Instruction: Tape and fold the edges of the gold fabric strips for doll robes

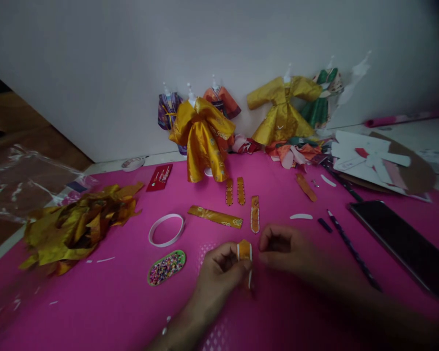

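My left hand (pixel 221 270) pinches a small golden strip with white edging (pixel 245 251), held upright above the pink mat. Just to its right, my right hand (pixel 283 248) has its fingers curled with thumb and fingertips close together; whether anything tiny sits between them is too small to tell. Beyond the hands lie a pointed orange strip with a pale border (pixel 255 214), two short strips with dark beaded edges (pixel 240 190) and a longer gold band (pixel 215 217). A white ring of tape (pixel 167 230) and a green-rimmed oval dish of colourful beads (pixel 167 267) are left of my left hand.
Dolls in gold (pixel 205 141), yellow, purple, orange and green robes lean on the wall. Gold fabric scraps (pixel 84 224) and clear plastic lie left. At right are a dark phone (pixel 402 246), a patterned pencil (pixel 353 248), white slips and paper cutouts (pixel 366 151).
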